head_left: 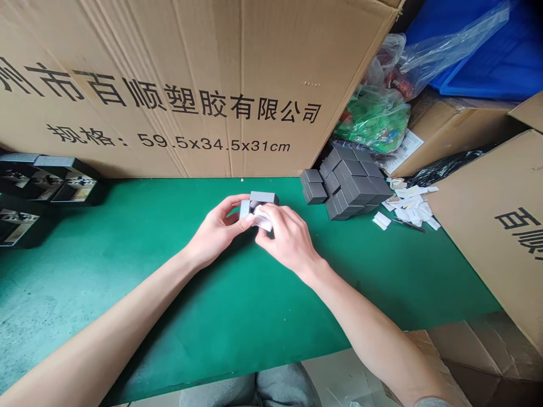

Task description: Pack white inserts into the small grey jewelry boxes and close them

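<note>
A small grey square box (263, 198) stands open on the green mat, lifted slightly or resting between my hands. My left hand (219, 230) grips its near side with the thumb against the wall. My right hand (287, 238) sits over the box, with fingers pressing a white padded piece (263, 219) inside it. The box's interior is mostly hidden by my fingers. Close to the right of my hands is a pile of similar grey boxes (350, 182), stacked in several layers.
A large printed cardboard carton (169, 85) stands along the back of the green mat (127, 282). Black trays (51, 178) lie at the left. White paper scraps (409, 203) and a small dark tool (409, 226) lie right. Plastic bags (373, 120), a blue crate (479, 51) and more cardboard surround the far right.
</note>
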`<state>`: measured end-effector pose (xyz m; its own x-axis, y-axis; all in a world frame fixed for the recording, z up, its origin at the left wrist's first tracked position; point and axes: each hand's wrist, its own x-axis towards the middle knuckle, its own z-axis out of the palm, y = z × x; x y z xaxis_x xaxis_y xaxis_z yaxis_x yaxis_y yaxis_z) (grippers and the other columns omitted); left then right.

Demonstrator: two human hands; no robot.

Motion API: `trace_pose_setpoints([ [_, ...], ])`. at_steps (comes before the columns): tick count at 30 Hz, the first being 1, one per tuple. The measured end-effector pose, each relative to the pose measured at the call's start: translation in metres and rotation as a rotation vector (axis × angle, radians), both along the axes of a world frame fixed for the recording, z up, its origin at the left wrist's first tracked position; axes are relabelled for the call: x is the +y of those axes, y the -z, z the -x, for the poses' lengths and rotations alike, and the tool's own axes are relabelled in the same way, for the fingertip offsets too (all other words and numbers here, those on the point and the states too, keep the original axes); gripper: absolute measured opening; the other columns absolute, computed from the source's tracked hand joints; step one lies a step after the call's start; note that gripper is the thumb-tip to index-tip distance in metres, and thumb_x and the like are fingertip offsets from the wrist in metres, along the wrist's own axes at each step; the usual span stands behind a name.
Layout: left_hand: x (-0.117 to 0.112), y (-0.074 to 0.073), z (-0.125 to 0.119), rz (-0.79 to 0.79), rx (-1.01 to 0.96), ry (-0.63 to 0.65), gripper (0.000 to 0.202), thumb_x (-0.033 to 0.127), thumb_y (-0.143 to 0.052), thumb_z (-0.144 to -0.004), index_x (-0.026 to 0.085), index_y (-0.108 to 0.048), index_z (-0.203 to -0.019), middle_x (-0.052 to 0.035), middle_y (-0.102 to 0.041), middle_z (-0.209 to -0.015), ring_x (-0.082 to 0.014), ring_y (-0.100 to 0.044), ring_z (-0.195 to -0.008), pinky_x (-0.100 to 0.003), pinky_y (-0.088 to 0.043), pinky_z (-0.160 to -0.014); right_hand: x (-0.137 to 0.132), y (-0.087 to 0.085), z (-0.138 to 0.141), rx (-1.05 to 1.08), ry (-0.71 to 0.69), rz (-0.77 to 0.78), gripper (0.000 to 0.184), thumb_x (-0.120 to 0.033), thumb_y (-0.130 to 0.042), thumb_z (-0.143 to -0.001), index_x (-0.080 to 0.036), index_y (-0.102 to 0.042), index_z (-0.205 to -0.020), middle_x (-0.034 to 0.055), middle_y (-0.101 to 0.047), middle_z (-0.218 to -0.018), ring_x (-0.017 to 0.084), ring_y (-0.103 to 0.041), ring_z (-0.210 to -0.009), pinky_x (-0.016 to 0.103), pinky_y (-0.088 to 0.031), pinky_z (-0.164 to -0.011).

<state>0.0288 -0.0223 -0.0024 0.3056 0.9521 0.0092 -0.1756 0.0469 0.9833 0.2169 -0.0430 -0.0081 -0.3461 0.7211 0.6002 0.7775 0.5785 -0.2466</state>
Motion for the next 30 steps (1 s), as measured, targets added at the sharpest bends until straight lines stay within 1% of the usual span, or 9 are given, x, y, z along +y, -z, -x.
trace_pose_setpoints([
  [4,-0.001,0.0,-0.001,-0.002,0.024,0.004,0.049,0.039,-0.08,-0.084,0.024,-0.065,-0.128,-0.0104,-0.064,-0.14,-0.0278,-0.064,-0.122,-0.043,-0.051,-0.107,-0.001,0.002,0.003,0.003,0.049,-0.015,0.032,-0.01,-0.055,-0.085,-0.021,-0.059,-0.115,0.0097,-0.075,-0.116,0.027,-0.069,-0.093,0.042,-0.056,-0.08],
  [7,-0.002,0.002,-0.001,-0.002,0.029,0.012,0.049,0.039,-0.081,-0.084,0.024,-0.066,-0.128,-0.0105,-0.065,-0.139,-0.0283,-0.064,-0.122,-0.042,-0.052,-0.106,-0.001,0.002,0.003,0.032,-0.015,0.011,0.031,-0.011,-0.055,-0.087,-0.021,-0.059,-0.116,0.0094,-0.075,-0.118,0.026,-0.069,-0.096,0.041,-0.058,-0.083],
  [11,0.0,0.005,0.0,0.003,0.001,0.043,0.048,0.038,-0.08,-0.084,0.024,-0.066,-0.128,-0.0102,-0.065,-0.141,-0.0285,-0.064,-0.124,-0.042,-0.051,-0.108,0.001,0.003,0.001,0.146,-0.113,0.067,0.035,-0.014,-0.058,-0.087,-0.024,-0.057,-0.121,0.0067,-0.074,-0.12,0.024,-0.069,-0.104,0.038,-0.059,-0.091],
  [14,0.0,0.006,0.001,0.019,-0.029,0.05,0.049,0.037,-0.081,-0.084,0.024,-0.066,-0.129,-0.0098,-0.065,-0.142,-0.0283,-0.064,-0.124,-0.041,-0.05,-0.109,0.001,0.003,0.002,0.211,-0.117,0.045,0.036,-0.014,-0.059,-0.087,-0.024,-0.057,-0.122,0.0073,-0.073,-0.12,0.023,-0.068,-0.109,0.037,-0.059,-0.095],
  [18,0.0,0.005,0.001,0.047,-0.04,0.055,0.05,0.038,-0.081,-0.084,0.023,-0.067,-0.129,-0.0111,-0.067,-0.14,-0.0306,-0.063,-0.128,-0.043,-0.05,-0.109,0.0,0.003,0.006,0.177,-0.087,0.037,0.038,-0.014,-0.059,-0.088,-0.024,-0.059,-0.124,0.0095,-0.072,-0.122,0.025,-0.067,-0.114,0.041,-0.057,-0.098],
  [21,-0.001,0.003,0.0,0.07,-0.061,0.054,0.049,0.038,-0.081,-0.084,0.022,-0.068,-0.128,-0.0113,-0.068,-0.138,-0.0307,-0.063,-0.127,-0.042,-0.05,-0.108,-0.001,0.002,0.009,0.117,-0.073,0.038,0.041,-0.012,-0.057,-0.088,-0.023,-0.06,-0.127,0.0103,-0.071,-0.124,0.027,-0.066,-0.116,0.043,-0.056,-0.096],
  [25,-0.002,-0.002,-0.002,0.138,-0.107,0.043,0.044,0.036,-0.081,-0.083,0.023,-0.069,-0.123,-0.01,-0.073,-0.125,-0.0291,-0.067,-0.119,-0.041,-0.053,-0.104,-0.005,0.0,0.012,0.062,-0.062,0.006,0.042,-0.008,-0.053,-0.09,-0.022,-0.06,-0.128,0.0103,-0.073,-0.122,0.027,-0.064,-0.113,0.043,-0.055,-0.09],
  [27,-0.003,-0.005,-0.002,0.151,-0.113,0.062,0.041,0.036,-0.08,-0.085,0.022,-0.069,-0.123,-0.0096,-0.074,-0.122,-0.0283,-0.068,-0.116,-0.041,-0.054,-0.103,-0.006,0.0,0.013,0.041,-0.061,-0.017,0.042,-0.008,-0.053,-0.091,-0.021,-0.059,-0.131,0.0103,-0.074,-0.121,0.028,-0.062,-0.111,0.044,-0.054,-0.087],
  [30,-0.003,-0.006,-0.002,0.14,-0.114,0.113,0.039,0.036,-0.074,-0.09,0.022,-0.069,-0.126,-0.01,-0.073,-0.123,-0.0281,-0.068,-0.117,-0.041,-0.053,-0.105,-0.009,-0.001,0.013,0.024,-0.042,-0.003,0.042,-0.011,-0.055,-0.092,-0.022,-0.059,-0.133,0.0108,-0.075,-0.115,0.03,-0.059,-0.106,0.045,-0.055,-0.083],
])
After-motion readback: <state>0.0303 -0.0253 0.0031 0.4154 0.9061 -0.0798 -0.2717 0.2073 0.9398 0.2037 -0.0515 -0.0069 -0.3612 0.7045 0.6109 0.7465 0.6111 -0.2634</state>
